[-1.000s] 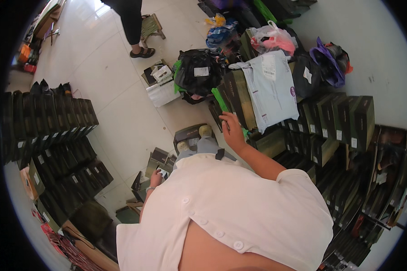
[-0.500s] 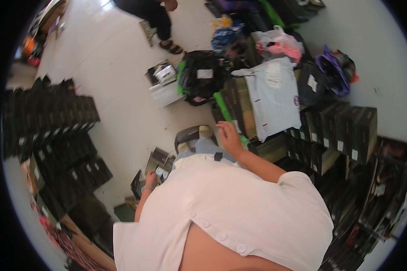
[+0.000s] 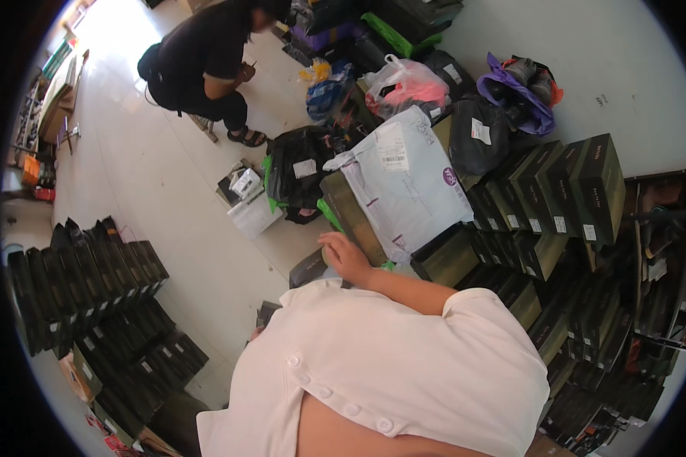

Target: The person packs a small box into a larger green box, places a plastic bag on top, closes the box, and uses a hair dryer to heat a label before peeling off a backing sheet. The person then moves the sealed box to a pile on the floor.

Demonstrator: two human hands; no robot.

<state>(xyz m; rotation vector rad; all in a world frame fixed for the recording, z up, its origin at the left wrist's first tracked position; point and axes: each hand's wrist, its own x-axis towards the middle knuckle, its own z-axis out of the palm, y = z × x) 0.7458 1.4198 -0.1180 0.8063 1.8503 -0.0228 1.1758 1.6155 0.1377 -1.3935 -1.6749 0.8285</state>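
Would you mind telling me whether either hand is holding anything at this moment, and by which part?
The right hand rests open by the dark box under the grey mailer bag, gripping nothing visible. The left hand is hidden behind the white shirt.

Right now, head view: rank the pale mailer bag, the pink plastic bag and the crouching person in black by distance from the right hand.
1. pale mailer bag: just above and right of the right hand, lying on the boxes.
2. pink plastic bag: farther up, behind the mailer.
3. crouching person in black: farthest, upper left across the floor.
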